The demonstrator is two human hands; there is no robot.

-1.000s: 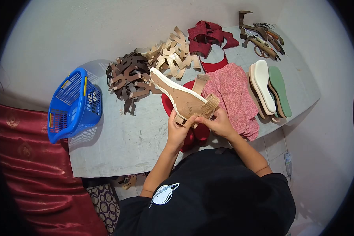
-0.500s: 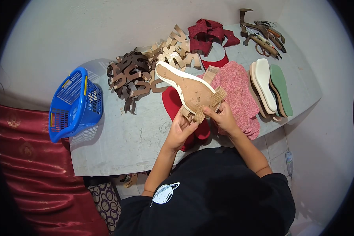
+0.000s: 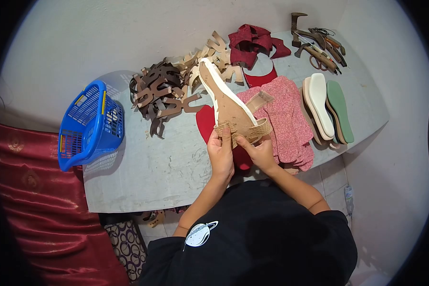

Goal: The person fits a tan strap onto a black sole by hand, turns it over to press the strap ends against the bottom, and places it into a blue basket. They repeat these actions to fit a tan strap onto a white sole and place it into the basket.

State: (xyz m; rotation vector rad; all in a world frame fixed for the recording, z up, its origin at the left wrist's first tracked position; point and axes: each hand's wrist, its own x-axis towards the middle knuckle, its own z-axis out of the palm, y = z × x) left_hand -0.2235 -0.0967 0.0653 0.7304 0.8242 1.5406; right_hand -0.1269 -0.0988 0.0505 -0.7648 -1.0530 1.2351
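A sandal sole (image 3: 226,105) with a white rim and brown underside is held above the table, its narrow end pointing up and to the left. My left hand (image 3: 221,152) grips its lower left edge, thumb pressed on a tan woven strap folded over the underside. My right hand (image 3: 260,151) pinches the lower edge, close to the left thumb. Another strap end (image 3: 260,127) is folded at the right edge, and a loose strap (image 3: 260,100) sticks out above it. Below the sole are red pieces (image 3: 206,123), partly hidden.
Pink patterned material (image 3: 288,119) lies right of the sole, beside white and green soles (image 3: 338,109). Brown straps (image 3: 159,90), beige straps (image 3: 219,47) and dark red pieces (image 3: 252,43) lie behind. Hammers and tools (image 3: 319,45) are back right; a blue basket (image 3: 88,126) is left.
The sole has turned more upright, its narrow end shifting right. My left hand has moved right and its thumb now presses the left strap on the underside; my right hand has moved slightly left and down.
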